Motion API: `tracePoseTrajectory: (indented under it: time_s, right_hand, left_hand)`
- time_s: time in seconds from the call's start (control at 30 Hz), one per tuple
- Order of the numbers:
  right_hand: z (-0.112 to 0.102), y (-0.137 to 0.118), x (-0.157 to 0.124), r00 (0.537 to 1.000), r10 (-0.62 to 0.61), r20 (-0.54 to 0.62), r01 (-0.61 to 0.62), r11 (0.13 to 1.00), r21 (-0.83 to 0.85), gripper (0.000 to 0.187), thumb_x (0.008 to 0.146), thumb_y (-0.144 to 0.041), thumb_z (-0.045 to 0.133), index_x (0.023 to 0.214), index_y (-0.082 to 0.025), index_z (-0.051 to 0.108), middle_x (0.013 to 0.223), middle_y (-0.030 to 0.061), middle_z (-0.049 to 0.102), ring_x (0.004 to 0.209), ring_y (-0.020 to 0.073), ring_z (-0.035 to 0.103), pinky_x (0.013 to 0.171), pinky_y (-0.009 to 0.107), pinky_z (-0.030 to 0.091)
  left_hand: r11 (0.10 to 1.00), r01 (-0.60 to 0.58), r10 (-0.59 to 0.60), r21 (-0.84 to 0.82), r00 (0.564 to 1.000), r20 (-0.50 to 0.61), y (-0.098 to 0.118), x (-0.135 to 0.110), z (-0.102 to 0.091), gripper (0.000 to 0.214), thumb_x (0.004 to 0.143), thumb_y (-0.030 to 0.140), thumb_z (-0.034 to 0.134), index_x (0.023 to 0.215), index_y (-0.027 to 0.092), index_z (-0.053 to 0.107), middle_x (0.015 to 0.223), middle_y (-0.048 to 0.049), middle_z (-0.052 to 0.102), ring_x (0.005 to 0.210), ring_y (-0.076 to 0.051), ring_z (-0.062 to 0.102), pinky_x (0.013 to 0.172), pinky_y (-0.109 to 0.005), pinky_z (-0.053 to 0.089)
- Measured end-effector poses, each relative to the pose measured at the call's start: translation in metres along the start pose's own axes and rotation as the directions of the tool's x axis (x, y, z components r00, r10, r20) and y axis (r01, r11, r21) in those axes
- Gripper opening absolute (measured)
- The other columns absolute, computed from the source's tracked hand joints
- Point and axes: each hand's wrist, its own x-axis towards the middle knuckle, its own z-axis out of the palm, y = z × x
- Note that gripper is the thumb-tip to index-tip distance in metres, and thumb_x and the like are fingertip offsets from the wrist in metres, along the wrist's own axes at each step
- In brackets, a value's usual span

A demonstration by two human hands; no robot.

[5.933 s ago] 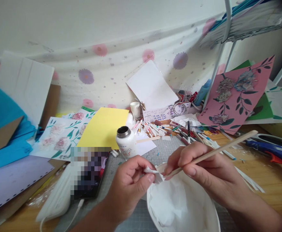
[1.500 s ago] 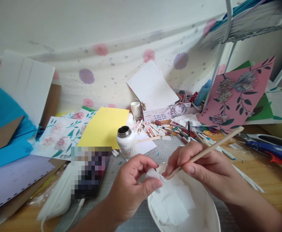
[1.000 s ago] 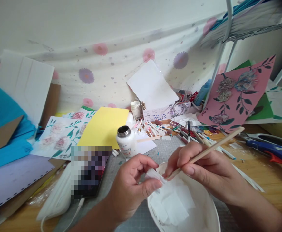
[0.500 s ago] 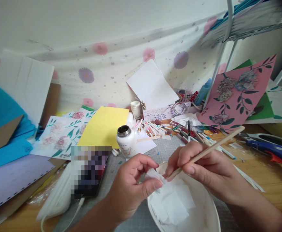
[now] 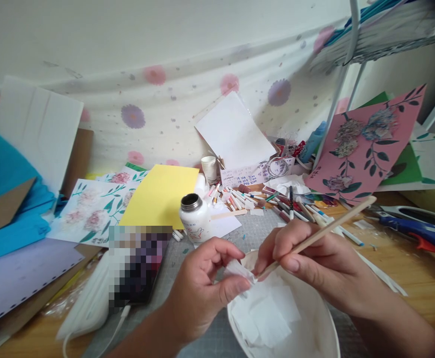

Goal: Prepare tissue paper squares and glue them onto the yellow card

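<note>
A small piece of white tissue paper is pinched between the thumb and fingers of my left hand. My right hand grips a slim wooden stick slantwise, its lower end meeting the tissue at my left fingertips. Beneath both hands sits a white bowl, holding several cut tissue squares heaped on its left side. My fingers partly cover the bowl's far rim.
A white bottle without a lid stands beyond my left hand. Left of it are a propped phone with a cable and yellow paper. Scattered markers lie behind; a blue glue gun rests at right.
Almost nothing differs. The stick's upper end has shifted very slightly left and down, while both hands keep their places and hold the same things.
</note>
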Motion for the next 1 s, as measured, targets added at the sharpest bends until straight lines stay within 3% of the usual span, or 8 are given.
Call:
tracePoseTrajectory:
  time_s: [0.13,0.23,0.3,0.4,0.47,0.63,0.8,1.0]
  right_hand:
    - [0.000,0.000,0.000,1.000,0.004,-0.015,-0.004,1.000,-0.016,0.008,0.100,-0.022,0.057,0.101,-0.023,0.065,0.096,0.0036,0.072,0.091,0.0131,0.070,0.083,0.025,0.056]
    - [0.000,0.000,0.000,1.000,-0.012,-0.028,0.010,0.999,-0.050,0.009,0.100,-0.022,0.056,0.102,-0.024,0.065,0.096,0.0032,0.072,0.091,0.0137,0.070,0.082,0.025,0.057]
    - [0.000,0.001,0.001,0.999,-0.036,-0.034,0.032,0.995,-0.099,0.009,0.100,-0.023,0.056,0.101,-0.024,0.065,0.095,0.0036,0.072,0.091,0.0145,0.070,0.081,0.026,0.057]
    - [0.002,0.002,0.002,0.998,-0.065,-0.027,0.058,0.978,-0.198,0.010,0.100,-0.023,0.057,0.099,-0.022,0.067,0.093,0.0051,0.071,0.090,0.0162,0.070,0.079,0.027,0.057]
    - [0.003,0.003,0.001,0.998,-0.069,-0.011,0.064,0.962,-0.266,0.010,0.099,-0.021,0.057,0.099,-0.021,0.067,0.093,0.0062,0.071,0.090,0.0180,0.070,0.078,0.029,0.058]
    - [0.005,0.004,-0.001,0.997,-0.072,0.020,0.074,0.930,-0.360,0.010,0.098,-0.017,0.057,0.096,-0.021,0.066,0.092,0.0076,0.071,0.090,0.0211,0.070,0.077,0.034,0.058]
    - [0.004,0.006,0.000,0.995,-0.095,0.022,0.096,0.908,-0.407,0.011,0.097,-0.016,0.058,0.097,-0.020,0.068,0.090,0.0072,0.071,0.089,0.0208,0.071,0.076,0.033,0.058]
    - [0.002,0.006,0.001,0.993,-0.119,-0.004,0.111,0.934,-0.339,0.013,0.097,-0.015,0.059,0.099,-0.021,0.070,0.090,0.0061,0.071,0.091,0.0202,0.071,0.078,0.032,0.059]
  left_hand:
    - [0.986,-0.129,0.135,0.108,0.990,-0.048,-0.006,-0.002,-0.002,0.028,0.077,0.028,0.081,0.098,0.022,0.065,0.091,-0.0020,0.065,0.085,-0.018,0.058,0.079,-0.028,0.046]
    - [0.897,-0.343,0.389,0.277,0.912,-0.129,-0.006,-0.005,-0.005,0.018,0.084,0.021,0.072,0.099,0.026,0.063,0.097,-0.0009,0.058,0.094,-0.017,0.054,0.085,-0.027,0.043]
    - [0.848,-0.412,0.460,0.333,0.885,-0.078,-0.003,-0.008,-0.006,0.008,0.089,0.018,0.063,0.091,0.025,0.061,0.084,0.0011,0.054,0.081,-0.015,0.052,0.076,-0.025,0.043]
    - [0.847,-0.404,0.408,0.345,0.911,0.066,0.003,-0.009,-0.003,0.007,0.090,0.019,0.061,0.084,0.023,0.061,0.074,0.0016,0.055,0.071,-0.015,0.053,0.069,-0.025,0.043]
    - [0.854,-0.370,0.364,0.366,0.927,0.088,0.006,-0.009,0.000,0.007,0.087,0.024,0.066,0.081,0.021,0.061,0.073,0.0005,0.059,0.071,-0.016,0.056,0.069,-0.026,0.044]
    - [0.811,-0.303,0.341,0.500,0.940,0.015,0.008,-0.008,0.006,0.016,0.073,0.021,0.074,0.074,0.020,0.058,0.067,0.0009,0.060,0.065,-0.016,0.056,0.063,-0.026,0.044]
    - [0.740,-0.300,0.381,0.602,0.925,-0.008,0.010,-0.007,0.009,0.012,0.077,0.011,0.061,0.070,0.020,0.058,0.065,-0.0001,0.062,0.063,-0.016,0.059,0.062,-0.026,0.045]
    - [0.844,-0.199,0.254,0.497,0.966,-0.045,0.008,-0.006,0.003,0.011,0.081,0.015,0.059,0.071,0.019,0.061,0.065,0.0000,0.062,0.063,-0.016,0.057,0.061,-0.026,0.043]
